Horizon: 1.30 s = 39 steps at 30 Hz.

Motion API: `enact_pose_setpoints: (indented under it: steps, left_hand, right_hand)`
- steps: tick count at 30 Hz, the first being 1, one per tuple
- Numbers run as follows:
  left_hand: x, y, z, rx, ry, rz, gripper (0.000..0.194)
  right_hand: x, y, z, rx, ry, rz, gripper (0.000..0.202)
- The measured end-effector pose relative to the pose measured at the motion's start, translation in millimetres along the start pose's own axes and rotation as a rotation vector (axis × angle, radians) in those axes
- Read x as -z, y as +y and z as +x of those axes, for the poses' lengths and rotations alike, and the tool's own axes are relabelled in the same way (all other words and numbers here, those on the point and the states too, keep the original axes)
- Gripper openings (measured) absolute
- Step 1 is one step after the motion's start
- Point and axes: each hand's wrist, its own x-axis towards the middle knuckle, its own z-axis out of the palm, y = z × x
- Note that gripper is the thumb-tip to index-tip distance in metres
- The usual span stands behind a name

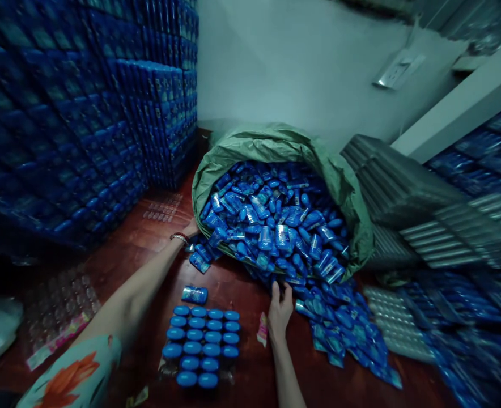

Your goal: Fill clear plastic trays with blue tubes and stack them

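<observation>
A green sack [271,139] lies on its side with its mouth facing me, full of small blue packages [265,238]. My left hand [192,228] is at the sack's left lower edge, its fingers hidden behind the fabric. Just below the sack's lower rim is my right hand [280,303], fingers apart and nothing seen between them, close to the spilled packages [348,323]. Between my arms, blue-capped containers [202,340] stand in rows in a clear tray. One blue container [194,294] lies on its side behind them.
Tall stacks of blue packages [161,107] rise at the left. Clear trays [59,306] lie on the reddish floor [127,243]. Grey stacked trays [403,181] and more blue packs [454,300] are at the right. A pink slip [262,328] lies by my right hand.
</observation>
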Motion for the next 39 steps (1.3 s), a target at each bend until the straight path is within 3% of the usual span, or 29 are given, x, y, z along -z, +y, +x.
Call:
enact_pose_setpoints:
  steps: [6, 12, 16, 20, 24, 26, 29, 33, 37, 39]
  left_hand:
    - [-4.7, 2, -3, -0.026, -0.058, -0.011, 0.073]
    - [-18.2, -3, -24, -0.021, -0.206, 0.040, 0.079]
    - [-23.5, -2, -40, -0.040, -0.338, 0.081, 0.070]
    - [-22.5, 4, -55, -0.072, -0.485, 0.134, 0.053]
    - [-17.0, 21, -73, -0.261, -0.699, 0.316, 0.034]
    - [-11.1, 31, -85, -0.367, -0.736, 0.474, 0.033]
    - [1.7, 39, -108, -0.420, -0.633, 0.648, 0.036]
    - [21.8, 37, -153, -0.406, -0.369, 0.701, 0.033]
    - [40.6, 25, -206, -0.254, -0.029, 0.655, 0.033]
    - [45.1, 22, -227, -0.124, 0.154, 0.645, 0.032]
  right_hand:
    - [-30, -22, 12, 0.133, -0.212, 0.053, 0.054]
    - [-27, -22, 18, 0.170, -0.239, 0.082, 0.056]
    - [-23, -19, 7, 0.217, -0.271, 0.025, 0.050]
    - [-21, -19, -8, 0.383, -0.419, -0.033, 0.039]
    - [-11, -19, -16, 0.491, -0.561, -0.093, 0.035]
    - [0, -17, -18, 0.492, -0.569, -0.146, 0.035]
    - [21, -12, -21, 0.484, -0.552, -0.158, 0.032]
    - [50, -13, -28, 0.450, -0.528, -0.011, 0.027]
    - [59, -24, -34, 0.317, -0.259, -0.047, 0.026]
    - [50, -32, -34, 0.361, -0.228, -0.165, 0.029]
